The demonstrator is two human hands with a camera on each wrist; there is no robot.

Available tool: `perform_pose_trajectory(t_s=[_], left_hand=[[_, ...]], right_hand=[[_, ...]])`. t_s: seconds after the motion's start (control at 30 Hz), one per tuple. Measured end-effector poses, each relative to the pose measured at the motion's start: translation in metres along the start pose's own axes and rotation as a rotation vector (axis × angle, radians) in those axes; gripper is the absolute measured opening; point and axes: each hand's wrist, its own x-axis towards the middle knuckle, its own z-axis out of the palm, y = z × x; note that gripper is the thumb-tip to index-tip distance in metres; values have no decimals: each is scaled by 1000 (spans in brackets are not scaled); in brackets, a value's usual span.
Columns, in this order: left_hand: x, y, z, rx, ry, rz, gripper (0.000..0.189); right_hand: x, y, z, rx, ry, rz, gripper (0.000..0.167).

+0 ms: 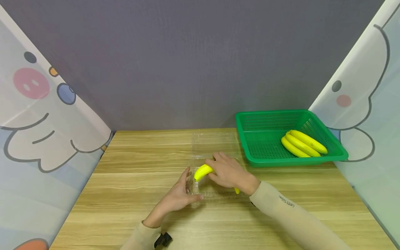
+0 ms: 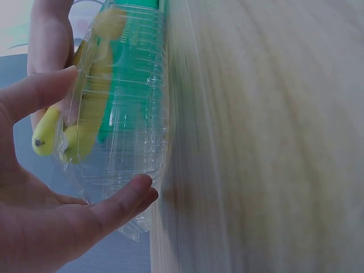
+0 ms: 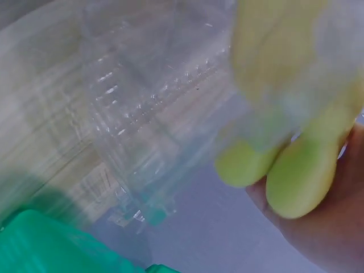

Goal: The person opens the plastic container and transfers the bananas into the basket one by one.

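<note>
A clear plastic clamshell box (image 1: 212, 195) lies with its lid (image 1: 215, 144) folded back on the table. Over its base, my right hand (image 1: 226, 172) grips a yellow banana (image 1: 202, 172). Two banana ends show in the right wrist view, a nearer one (image 3: 301, 182) and another (image 3: 244, 165) beside it. In the left wrist view, one banana (image 2: 94, 108) appears through the clear wall; whether it rests in the box I cannot tell. My left hand (image 1: 178, 196) spreads round the box's left side, fingers extended, thumb by the front edge.
To the right at the back stands a green plastic basket (image 1: 250, 160) with several bananas (image 1: 301, 144) in its right part. A grey wall (image 1: 200, 66) closes off the wooden table (image 1: 134, 173) behind, and printed panels flank both sides.
</note>
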Motion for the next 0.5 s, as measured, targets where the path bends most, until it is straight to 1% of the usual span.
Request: perform_pose_trajectory(t_s=[0.13,0.33,0.5], left_hand=[[0,0,0,-2,-2,9,116],[-1,1,0,2,-1,-2,116],[-1,1,0,-6,4,-4,116]], right_hand=[[-1,-1,-5,-6,23,-12,24],[-3,0,-12,-3,34,-5,23],[-4,1,-20,-37,58,-18,24]])
